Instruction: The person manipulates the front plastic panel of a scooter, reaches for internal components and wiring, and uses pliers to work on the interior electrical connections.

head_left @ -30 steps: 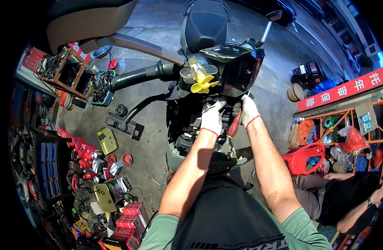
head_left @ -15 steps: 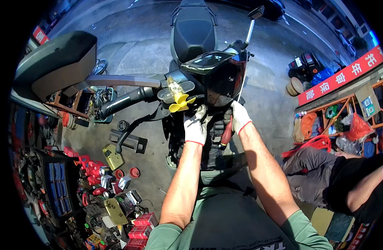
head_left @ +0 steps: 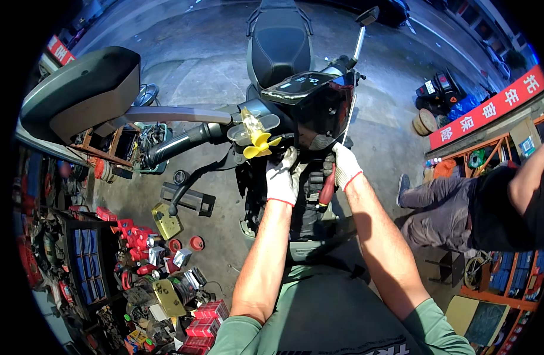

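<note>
A scooter faces me with its front opened up, dark inner parts (head_left: 307,228) showing below the dashboard (head_left: 301,83). My left hand (head_left: 282,182), in a white knit glove with dark fingertips, is closed at the upper left of this opening. What its fingers pinch is hidden. My right hand (head_left: 346,167), gloved the same way, is bent round the right edge just under the dark front panel (head_left: 324,115). Beneath its curled fingers a red-handled screwdriver (head_left: 327,189) points its butt end down toward me; its shaft is hidden. A yellow propeller ornament (head_left: 260,145) sits just above my left hand.
The left handlebar grip (head_left: 183,145), brake lever (head_left: 192,177) and big mirror (head_left: 82,94) reach out leftward. Red boxes (head_left: 204,325), a yellow-green panel (head_left: 165,220) and scattered parts cover the lower left floor. At right a person (head_left: 461,207) is beside orange shelving (head_left: 502,296).
My hands stay at nearly the same spots on the scooter front. The person at right has shifted, a shoe now showing. My view has moved slightly.
</note>
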### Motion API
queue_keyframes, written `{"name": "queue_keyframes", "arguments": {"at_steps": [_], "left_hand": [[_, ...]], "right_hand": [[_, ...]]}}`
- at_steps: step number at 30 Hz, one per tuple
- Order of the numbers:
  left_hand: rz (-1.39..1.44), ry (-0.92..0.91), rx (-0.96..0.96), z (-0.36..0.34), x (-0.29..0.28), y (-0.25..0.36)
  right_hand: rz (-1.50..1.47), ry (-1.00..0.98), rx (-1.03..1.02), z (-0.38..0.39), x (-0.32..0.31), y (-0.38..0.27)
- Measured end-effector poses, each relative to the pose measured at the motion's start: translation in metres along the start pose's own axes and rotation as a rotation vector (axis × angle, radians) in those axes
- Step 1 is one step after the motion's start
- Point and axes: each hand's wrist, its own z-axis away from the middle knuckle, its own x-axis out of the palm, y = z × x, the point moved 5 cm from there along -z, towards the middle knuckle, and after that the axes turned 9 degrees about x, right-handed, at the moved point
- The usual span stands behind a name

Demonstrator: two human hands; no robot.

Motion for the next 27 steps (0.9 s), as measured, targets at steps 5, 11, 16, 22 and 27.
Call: {"name": "queue_keyframes", "arguments": {"at_steps": [5,11,16,22,27], "left_hand": [[-0.032,0.079,0.016,0.0,0.001,-0.005],[-0.001,0.104,0.003,0.004,0.003,-0.01],[0.064,0.114,0.021,0.001,-0.001,-0.016],[0.14,0.063,-0.002,0.001,-0.002,-0.02],[0.182,-0.002,-0.087,0.0,0.002,-0.018]], "right_hand": [[0.0,-0.034,-0.003,0.0,0.003,0.0],[0.008,-0.012,-0.003,-0.001,-0.001,-0.001],[-0.007,0.005,0.016,0.0,-0.001,0.0],[0.01,0.012,0.006,0.001,0.001,-0.002],[0.018,0.019,0.003,0.0,-0.001,-0.001]]}}
